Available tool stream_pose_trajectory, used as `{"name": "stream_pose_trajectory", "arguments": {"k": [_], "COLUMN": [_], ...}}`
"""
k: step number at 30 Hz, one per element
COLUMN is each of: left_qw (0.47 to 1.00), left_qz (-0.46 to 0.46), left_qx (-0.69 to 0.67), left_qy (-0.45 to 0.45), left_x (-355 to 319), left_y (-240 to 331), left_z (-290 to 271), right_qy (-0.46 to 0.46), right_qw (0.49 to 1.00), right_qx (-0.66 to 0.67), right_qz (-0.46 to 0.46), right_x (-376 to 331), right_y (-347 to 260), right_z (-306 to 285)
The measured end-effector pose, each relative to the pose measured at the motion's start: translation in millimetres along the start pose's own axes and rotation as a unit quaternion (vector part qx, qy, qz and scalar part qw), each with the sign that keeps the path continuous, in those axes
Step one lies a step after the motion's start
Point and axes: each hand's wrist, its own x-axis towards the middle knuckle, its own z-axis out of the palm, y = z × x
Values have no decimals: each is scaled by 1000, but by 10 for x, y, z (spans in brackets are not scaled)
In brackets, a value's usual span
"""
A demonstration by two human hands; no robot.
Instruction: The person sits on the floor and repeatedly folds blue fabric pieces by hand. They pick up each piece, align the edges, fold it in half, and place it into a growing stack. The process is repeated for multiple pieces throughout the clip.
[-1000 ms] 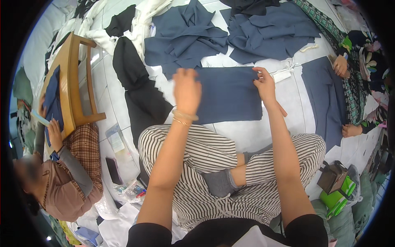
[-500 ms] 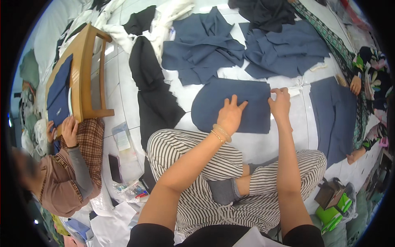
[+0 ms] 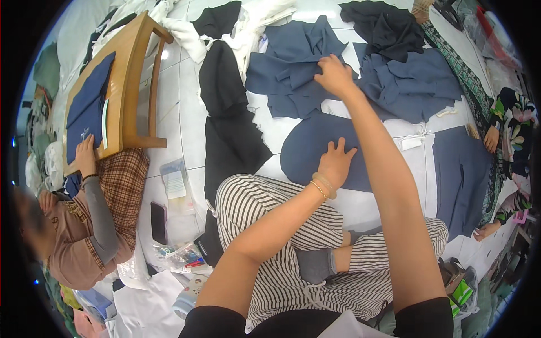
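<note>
A dark blue-grey cut fabric panel [image 3: 302, 147] with a rounded left end lies flat on the floor before my crossed legs. My left hand [image 3: 335, 168] rests on it, fingers spread and open. Farther off, my right hand [image 3: 335, 77] reaches over the right edge of a loose heap of blue-grey fabric pieces [image 3: 282, 65]. Its fingers are apart and bent toward the cloth; I see nothing lifted in them. My right forearm covers the panel's right end. Another heap of blue-grey fabric [image 3: 414, 81] lies just right of that hand.
Black fabric [image 3: 234, 146] runs along the left, near a phone [image 3: 159, 222]. A person [image 3: 90, 236] sits at a low wooden table [image 3: 132, 96] with folded blue cloth. At right, another person's hand [image 3: 492, 139] is near a blue-grey fabric piece [image 3: 459, 180]. A white tag [image 3: 411, 143] lies between.
My right hand has left the panel's right edge and moved forward and left to the fabric heap. My left hand stays on the panel. The view has shifted slightly.
</note>
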Motion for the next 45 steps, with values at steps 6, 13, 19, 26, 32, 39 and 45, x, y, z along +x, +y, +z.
{"name": "stream_pose_trajectory", "arguments": {"k": [6,13,19,26,32,39,45], "left_qw": [998,883,780,852,981,973,955], "left_qz": [-48,29,-39,-231,-131,-183,-256], "left_qx": [-39,-255,-624,-470,-136,-139,-143], "left_qy": [-9,393,-15,29,54,-19,54], "left_x": [-49,148,168,220,209,184,23], "left_y": [-26,-126,-368,-832,-677,-855,-1147], "left_z": [-106,-931,-970,-755,-456,-527,-915], "right_qy": [-1,-22,69,2,-18,-49,-272], "right_qw": [881,590,504,626,664,727,814], "right_qx": [472,805,844,686,650,567,386], "right_qz": [32,-54,166,371,368,385,337], "right_x": [-556,-1948,-2328,-2257,-2286,-2297,-2290], "right_y": [61,526,941,1172,1135,1253,1105], "right_z": [-882,-1412,-804,-196,-122,-153,-426]}}
